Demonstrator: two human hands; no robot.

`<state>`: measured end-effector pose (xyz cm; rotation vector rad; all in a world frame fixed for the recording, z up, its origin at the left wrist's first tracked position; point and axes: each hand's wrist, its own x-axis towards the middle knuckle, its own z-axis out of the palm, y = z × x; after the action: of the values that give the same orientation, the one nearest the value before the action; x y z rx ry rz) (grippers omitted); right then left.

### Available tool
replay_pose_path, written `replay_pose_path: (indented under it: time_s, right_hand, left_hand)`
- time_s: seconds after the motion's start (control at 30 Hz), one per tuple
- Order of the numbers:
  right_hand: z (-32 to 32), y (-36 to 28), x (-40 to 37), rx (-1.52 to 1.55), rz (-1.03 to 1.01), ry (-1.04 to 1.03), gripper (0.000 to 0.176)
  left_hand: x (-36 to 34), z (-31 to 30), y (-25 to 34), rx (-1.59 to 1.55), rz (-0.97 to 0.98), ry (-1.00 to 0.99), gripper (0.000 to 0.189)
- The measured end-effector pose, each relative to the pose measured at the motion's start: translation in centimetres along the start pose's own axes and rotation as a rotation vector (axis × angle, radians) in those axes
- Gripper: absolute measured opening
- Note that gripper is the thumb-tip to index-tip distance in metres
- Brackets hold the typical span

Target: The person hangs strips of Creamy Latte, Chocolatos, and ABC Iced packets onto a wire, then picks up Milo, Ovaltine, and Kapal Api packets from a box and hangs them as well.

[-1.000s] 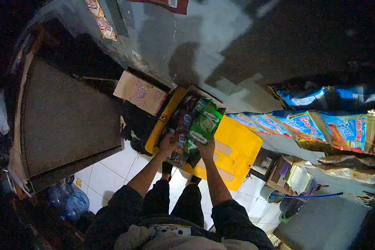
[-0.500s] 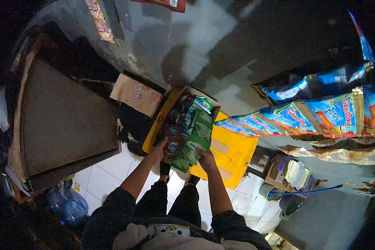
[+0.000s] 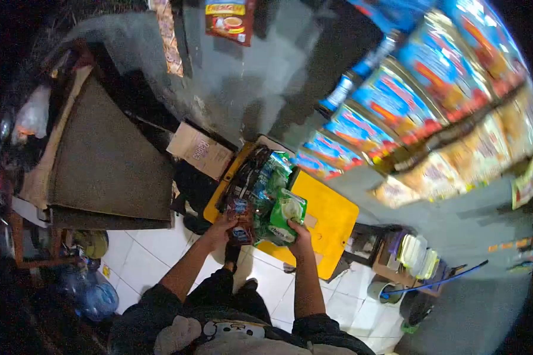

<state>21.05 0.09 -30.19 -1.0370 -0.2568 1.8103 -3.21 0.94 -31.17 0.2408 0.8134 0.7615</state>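
My left hand point(image 3: 220, 229) is closed on a strip of brown-red sachets point(image 3: 240, 220) at the near left edge of a pile. In my right hand point(image 3: 301, 234) I grip green sachets point(image 3: 287, 212) by their lower right corner, with a pale round picture facing up. Between and beyond my hands lie more sachets in dark brown, green and blue-white point(image 3: 271, 177). They rest in or against an open box, mostly hidden, on a yellow table point(image 3: 328, 207).
A cardboard box point(image 3: 201, 151) marked Rapika stands behind left. Strips of blue coffee sachets point(image 3: 391, 100) and cream packets point(image 3: 450, 151) hang at right. A large dark panel point(image 3: 112, 160) is at left, water bottles point(image 3: 98, 296) below it. Plastic containers point(image 3: 417, 254) stand at right.
The long green strip that hung down toward me is now bunched into a shorter stack, raised and turned in my right hand. My left hand keeps the brown-red strip. The view has shifted.
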Motion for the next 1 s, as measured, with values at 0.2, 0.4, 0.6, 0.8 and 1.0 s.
replay_pose_path:
  time_s: [0.2,0.4,0.6,0.8,1.0]
  right_hand:
    - [1.9,-1.7,-10.7,0.098,-0.223,-0.107,0.037]
    - [1.5,-4.4,-20.2,0.217,-0.307,-0.14,0.047]
    - [0.6,-4.1,-25.9,0.283,-0.402,-0.274,0.054]
    - [1.2,-5.7,-29.1,0.424,-0.354,-0.153,0.049]
    - [-1.0,-7.0,-32.5,0.269,-0.359,-0.218,0.049]
  left_hand:
    - [-6.6,4.8,-2.2,-0.099,0.177,-0.247,0.046]
    - [-12.5,11.1,-1.8,-0.212,0.29,-0.172,0.037]
    - [-16.9,14.3,-1.5,-0.024,0.486,-0.329,0.041]
    - [-19.5,17.5,-1.5,0.301,0.378,-0.53,0.054]
    - [-23.1,22.1,-2.1,0.517,0.554,-0.483,0.049]
